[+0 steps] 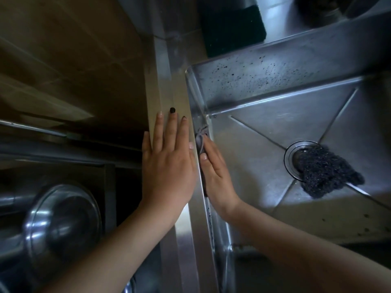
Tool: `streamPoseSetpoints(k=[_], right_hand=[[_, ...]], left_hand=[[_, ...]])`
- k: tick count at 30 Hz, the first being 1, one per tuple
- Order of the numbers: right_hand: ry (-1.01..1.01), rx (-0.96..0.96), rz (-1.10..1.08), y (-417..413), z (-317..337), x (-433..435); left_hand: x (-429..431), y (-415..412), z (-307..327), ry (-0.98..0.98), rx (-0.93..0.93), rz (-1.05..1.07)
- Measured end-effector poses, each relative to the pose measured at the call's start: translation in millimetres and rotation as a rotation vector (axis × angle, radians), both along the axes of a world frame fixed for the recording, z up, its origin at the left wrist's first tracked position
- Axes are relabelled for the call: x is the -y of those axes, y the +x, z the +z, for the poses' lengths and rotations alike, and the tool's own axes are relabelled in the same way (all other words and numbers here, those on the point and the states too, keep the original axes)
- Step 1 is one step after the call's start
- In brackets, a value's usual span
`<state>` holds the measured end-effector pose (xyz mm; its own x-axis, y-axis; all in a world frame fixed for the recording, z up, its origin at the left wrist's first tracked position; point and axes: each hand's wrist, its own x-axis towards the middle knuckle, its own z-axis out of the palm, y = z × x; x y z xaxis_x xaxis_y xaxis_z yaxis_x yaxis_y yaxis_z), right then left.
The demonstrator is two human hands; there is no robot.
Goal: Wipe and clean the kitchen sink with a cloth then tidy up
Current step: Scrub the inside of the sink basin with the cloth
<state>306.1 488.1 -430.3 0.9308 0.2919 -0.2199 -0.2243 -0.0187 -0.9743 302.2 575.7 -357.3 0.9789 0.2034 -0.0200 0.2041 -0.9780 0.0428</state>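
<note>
- stainless steel sink (249, 144), and the right hand (215, 176) is down inside it, fingers laid flat, pressing the grey cloth (200, 137) against the left wall, not clutching it.
- the cloth sits between palm and wall, with a crumpled end poking out toward the far corner.
- left hand (169, 163) lies flat on the rim (179, 98), holding nothing, looks like bracing.
- that wall runs near to far, so the stroke probably follows that line.
- dark scourer (325, 168) sits over the drain, well to the right.
</note>
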Motion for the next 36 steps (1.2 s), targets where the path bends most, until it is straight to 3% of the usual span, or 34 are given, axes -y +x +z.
streamPoseSetpoints(k=[12, 20, 28, 36], right_hand=[[-0.224, -0.114, 0.011, 33, -99, -12], [-0.08, -0.357, -0.091, 7, -75, -5], [0.137, -0.074, 0.006, 24, 7, -4], [-0.053, -0.062, -0.018, 50, -51, -20]], left_hand=[[-1, -1, 2, -0.002, -0.024, 0.001], [1, -1, 2, -0.003, -0.034, 0.004], [0, -1, 1, -0.011, -0.035, 0.014], [-1, -2, 1, -0.012, -0.036, 0.006]])
